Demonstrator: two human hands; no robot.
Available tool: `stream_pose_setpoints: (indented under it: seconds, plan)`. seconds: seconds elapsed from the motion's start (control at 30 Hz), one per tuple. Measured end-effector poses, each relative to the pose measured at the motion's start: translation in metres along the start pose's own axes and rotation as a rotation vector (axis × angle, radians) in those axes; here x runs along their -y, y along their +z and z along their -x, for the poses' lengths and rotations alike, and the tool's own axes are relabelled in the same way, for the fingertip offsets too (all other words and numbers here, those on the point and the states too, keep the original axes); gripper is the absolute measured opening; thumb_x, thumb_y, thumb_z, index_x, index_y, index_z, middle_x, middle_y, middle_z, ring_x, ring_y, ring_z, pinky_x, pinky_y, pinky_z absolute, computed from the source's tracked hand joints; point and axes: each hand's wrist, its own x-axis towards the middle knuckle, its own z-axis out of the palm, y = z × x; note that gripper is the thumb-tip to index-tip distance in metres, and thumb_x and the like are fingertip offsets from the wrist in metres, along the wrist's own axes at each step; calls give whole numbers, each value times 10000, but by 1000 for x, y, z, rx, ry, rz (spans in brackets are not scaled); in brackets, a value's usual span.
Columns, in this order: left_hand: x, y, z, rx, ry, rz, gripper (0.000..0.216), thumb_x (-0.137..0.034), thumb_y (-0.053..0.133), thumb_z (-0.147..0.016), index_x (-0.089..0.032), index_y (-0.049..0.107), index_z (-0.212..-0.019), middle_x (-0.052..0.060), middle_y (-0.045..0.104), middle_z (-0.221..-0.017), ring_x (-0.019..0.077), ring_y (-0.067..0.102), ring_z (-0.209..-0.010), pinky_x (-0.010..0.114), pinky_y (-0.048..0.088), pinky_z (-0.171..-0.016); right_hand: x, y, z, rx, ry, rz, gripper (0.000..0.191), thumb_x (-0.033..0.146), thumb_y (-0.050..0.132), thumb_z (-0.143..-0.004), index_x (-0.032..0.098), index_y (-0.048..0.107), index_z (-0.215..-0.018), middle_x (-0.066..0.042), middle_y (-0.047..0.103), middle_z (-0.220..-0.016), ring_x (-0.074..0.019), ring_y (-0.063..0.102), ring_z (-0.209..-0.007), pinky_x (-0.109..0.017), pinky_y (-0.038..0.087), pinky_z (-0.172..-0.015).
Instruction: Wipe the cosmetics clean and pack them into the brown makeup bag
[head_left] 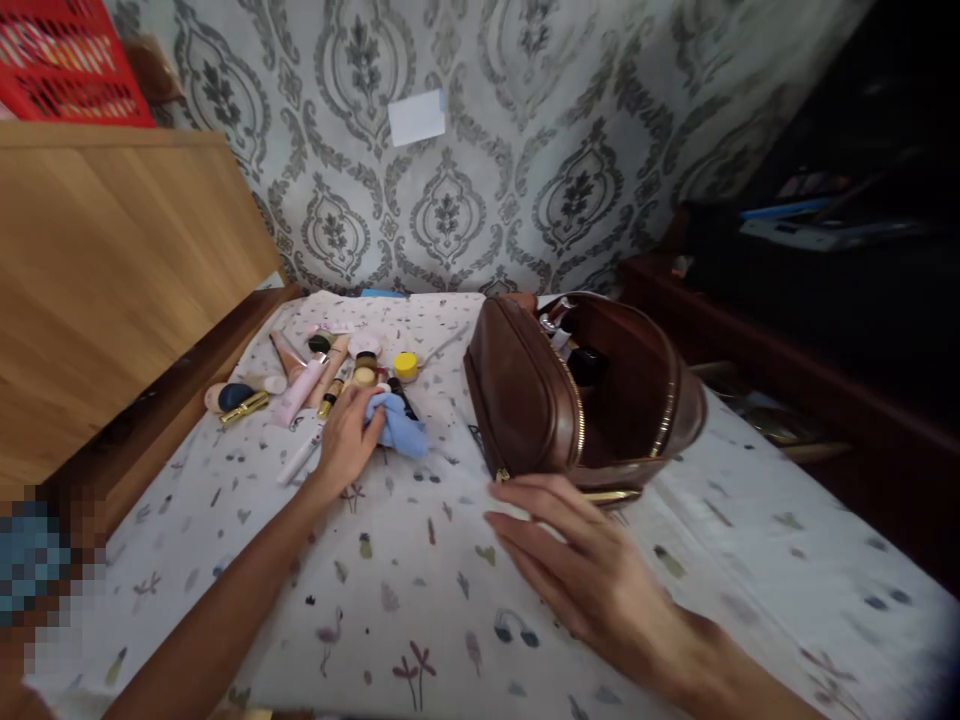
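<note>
My left hand (350,437) is closed on a light blue cloth (401,425), at the near edge of a pile of cosmetics. Around it lie a pink tube (298,392), a gold and black lipstick (330,398), a small jar with a yellow lid (405,366) and a white pen-like stick (298,460). To the right stands a brown makeup bag (525,390), unzipped, its lid tilted back, with several dark and silver items inside. Just in front of the bag, my right hand (570,555) hovers with fingers stretched and apart, holding nothing.
A white patterned sheet (405,600) covers the surface. On the left is a wooden cabinet (127,300) with a red basket (71,65) on top. Patterned wallpaper (450,200) rises behind. Dark furniture (825,320) holding a few items borders the right side.
</note>
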Motion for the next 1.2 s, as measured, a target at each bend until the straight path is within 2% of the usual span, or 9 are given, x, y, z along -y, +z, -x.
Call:
stream_pose_setpoints:
  seconds: [0.13,0.27,0.43,0.53,0.6,0.73,0.9,1.1,1.2]
  plan:
    - [11,7,3,77,-103,66,529,-481,458,-967,-144,572,-1359,167,597,-1320,322,524,-1291,527,388,-1134,5,47,-19,99,53,-137,156,152,551,-970,182,704,-961,-104,730,-1093,-227,657,-1013,-364,600,-836]
    - [15,9,4,144,-154,188,620,-565,520,-924,-189,507,-1417,154,549,-1441,326,480,-1375,521,325,-1188,-1,84,-38,141,266,-328,128,198,619,-939,182,710,-1028,-83,726,-1065,-215,657,-1014,-366,558,-917]
    - [14,10,1,161,-197,358,783,-526,701,-803,-209,421,-1462,134,530,-1447,321,494,-1365,507,358,-1176,-13,109,-42,106,586,-502,176,187,609,-921,184,689,-1078,-70,684,-1037,-183,650,-940,-291,547,-765]
    - [12,12,1,144,-242,434,852,-466,760,-748,-211,391,-1472,134,533,-1428,314,526,-1327,493,404,-1145,-20,115,-34,90,665,-532,242,180,617,-901,177,651,-1141,-79,662,-1064,-177,649,-925,-291,548,-763]
    - [9,12,2,122,-267,467,844,-449,788,-717,-208,429,-1442,126,562,-1388,307,554,-1295,472,443,-1114,-23,118,-29,79,670,-560,300,182,616,-896,169,617,-1195,-93,650,-1095,-179,650,-937,-299,553,-768]
    - [3,11,2,124,-347,616,749,-455,807,-683,-171,541,-1323,111,662,-1235,286,658,-1126,421,545,-973,-28,119,-27,43,665,-604,346,200,588,-910,166,560,-1253,-119,642,-1147,-185,657,-952,-315,561,-767]
    - [-2,8,1,86,-388,723,596,-517,781,-707,-115,666,-1131,116,735,-1077,262,700,-968,366,565,-874,-31,121,-26,18,672,-613,388,283,575,-926,147,534,-1287,-161,628,-1216,-189,660,-889,-336,561,-744]
    - [-16,5,9,73,-248,687,494,-541,642,-875,-127,704,-1137,104,755,-1096,255,687,-1029,355,538,-937,-33,118,-26,-21,684,-589,530,465,563,-934,132,534,-1345,-158,633,-1185,-185,618,-792,-347,547,-722]
    - [-21,5,14,117,-210,669,465,-547,614,-899,-135,723,-1084,77,755,-1016,233,678,-932,329,542,-862,-33,115,-28,-44,677,-613,560,547,546,-940,153,561,-1337,-134,644,-1152,-186,604,-790,-335,538,-726]
